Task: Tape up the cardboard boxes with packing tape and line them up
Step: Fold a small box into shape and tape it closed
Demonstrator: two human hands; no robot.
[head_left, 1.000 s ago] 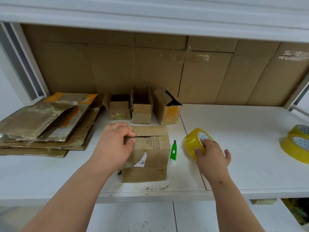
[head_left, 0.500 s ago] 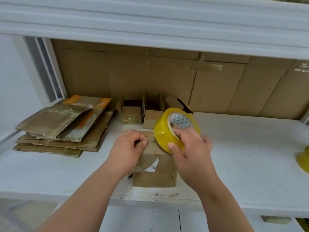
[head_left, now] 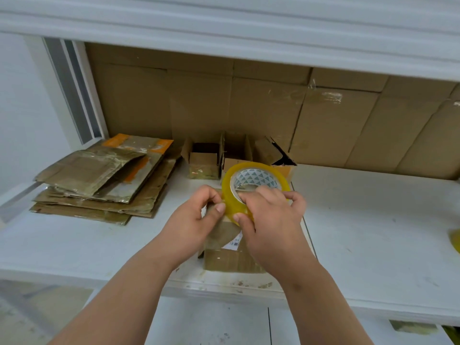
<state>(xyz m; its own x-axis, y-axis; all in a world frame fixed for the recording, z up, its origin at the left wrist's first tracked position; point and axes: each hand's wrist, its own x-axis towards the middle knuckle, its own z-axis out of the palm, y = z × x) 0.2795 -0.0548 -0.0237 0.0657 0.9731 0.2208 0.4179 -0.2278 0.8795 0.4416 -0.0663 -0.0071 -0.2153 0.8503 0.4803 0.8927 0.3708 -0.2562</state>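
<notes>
A round roll of translucent yellow packing tape [head_left: 254, 185] on a white patterned core is gripped by the right hand [head_left: 270, 220], thumb on the outer band and fingers curled over the rim. It is held just above a small brown cardboard box [head_left: 230, 256], which sits near the front edge of the white worktop [head_left: 373, 232]. The left hand [head_left: 196, 221] is curled beside the roll, its thumb and fingertips at the yellow band; the free end seems to be picked at, though the tape edge itself cannot be made out.

The roll should prove light and stiff, its glossy side slippery, so a hold through the core or across the rim is judged surest. The box (creased, partly glazed with old tape, a white label on top) looks light and easily dented, and is best steadied by its walls.

Behind it stand three small open boxes [head_left: 204, 161], with a stack of flattened, tape-skinned cardboard [head_left: 99, 178] to the left.
</notes>
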